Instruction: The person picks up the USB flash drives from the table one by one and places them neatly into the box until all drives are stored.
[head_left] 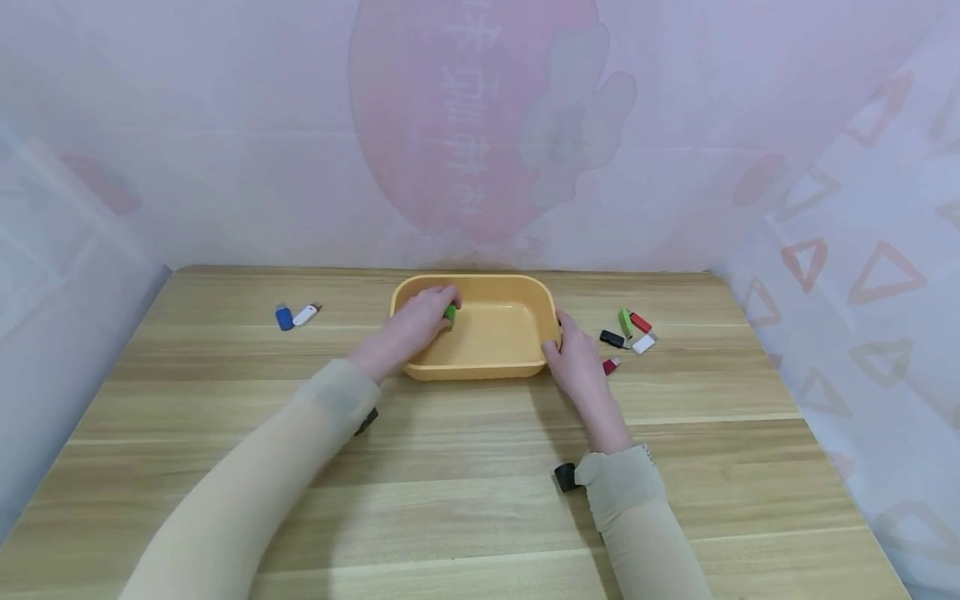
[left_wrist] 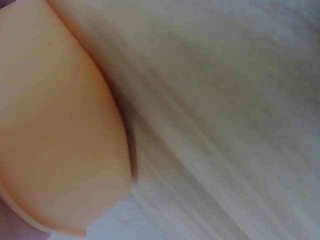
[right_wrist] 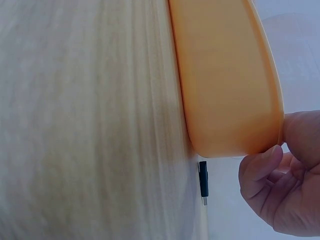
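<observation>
Inside, over the near-left part of the yellow tray [head_left: 517,287], the left hand [head_left: 415,325] lay with its fingers curled round a small green stick [head_left: 450,313], which showed just past the fingertips above the tray floor. Whether the stick touched the floor could not be told. The right hand [head_left: 576,357] rested against the tray's right wall, thumb and fingers bent at the rim; in the right wrist view the right hand's fingers [right_wrist: 257,170] pressed the tray's corner [right_wrist: 235,100], with a black stick [right_wrist: 203,181] lying on the worktop [head_left: 465,467] just beside that corner. Right of the tray lay a loose cluster: a green stick [head_left: 625,322], a red one [head_left: 641,322], a black one [head_left: 612,338], a white one [head_left: 643,343], and a small red piece [head_left: 611,366] near the right hand. Well apart, left of the tray, sat a blue stick [head_left: 283,317] and a white stick [head_left: 306,314].
</observation>
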